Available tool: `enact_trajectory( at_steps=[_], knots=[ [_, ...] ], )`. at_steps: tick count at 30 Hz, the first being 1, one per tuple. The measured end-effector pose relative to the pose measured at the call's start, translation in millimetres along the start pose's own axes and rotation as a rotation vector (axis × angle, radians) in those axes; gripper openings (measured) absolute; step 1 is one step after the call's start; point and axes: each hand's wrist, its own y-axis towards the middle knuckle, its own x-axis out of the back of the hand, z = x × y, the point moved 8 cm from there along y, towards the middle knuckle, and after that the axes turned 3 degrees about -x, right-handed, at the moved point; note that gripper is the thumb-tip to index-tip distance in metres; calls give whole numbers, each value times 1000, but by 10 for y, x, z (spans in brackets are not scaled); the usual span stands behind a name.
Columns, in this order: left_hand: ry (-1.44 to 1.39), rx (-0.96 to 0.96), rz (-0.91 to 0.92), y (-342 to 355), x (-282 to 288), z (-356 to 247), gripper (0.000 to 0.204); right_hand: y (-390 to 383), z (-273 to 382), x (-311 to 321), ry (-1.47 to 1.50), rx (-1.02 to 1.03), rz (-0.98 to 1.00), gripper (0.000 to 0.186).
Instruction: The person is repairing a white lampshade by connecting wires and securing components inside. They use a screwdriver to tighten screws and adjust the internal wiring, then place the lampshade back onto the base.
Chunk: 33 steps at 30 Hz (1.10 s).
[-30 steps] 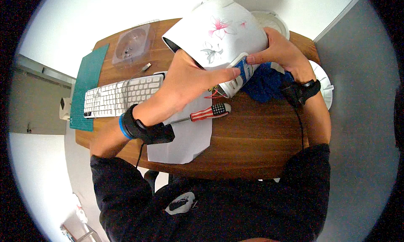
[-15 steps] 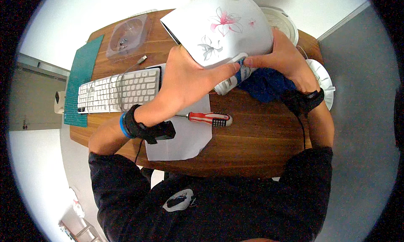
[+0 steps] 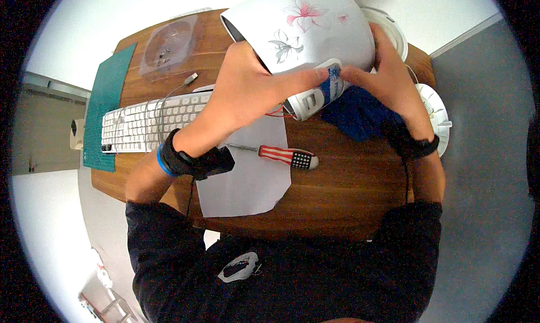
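A white rice cooker shell [image 3: 320, 39], printed with pink and grey flowers, is held up tilted over the far part of the table. My left hand [image 3: 247, 92] grips its left edge, thumb stretched across the front by the white and blue control panel [image 3: 320, 92]. On the other side my right hand [image 3: 385, 78] clasps the shell, its thumb close to the panel's upper right. The fingers behind the shell are hidden. Thin red wires [image 3: 278, 113] show just left of the panel's lower end. Nearer me, a screwdriver [image 3: 289, 156] with a red, white and black handle lies partly on white paper [image 3: 242, 188].
A white keyboard [image 3: 152, 123] with a grey USB cable [image 3: 183, 86] across it overlaps a green cutting mat [image 3: 107, 106]. Farther back lies a clear plastic tray [image 3: 169, 44] with small metal parts. Dark blue cloth [image 3: 357, 115], a round white lid [image 3: 394, 33] and a white ribbed part [image 3: 436, 118] are at right.
Both hands have shifted the shell slightly up and to the right, with the panel moving along. Red wires now show beside the panel's lower end.
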Motion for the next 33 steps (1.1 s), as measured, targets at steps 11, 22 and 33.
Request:
enact_trajectory(
  at_steps=[11,22,33],
  knots=[
    [-105,139,141,38,177,169,40,-1100,575,-969,-341,430,644,54],
    [77,265,258,-19,416,251,34,-1167,326,-892,-469,239,709,59],
    [-140,30,187,-32,421,214,29,-1266,19,-353,-420,-55,709,47]
  ],
)
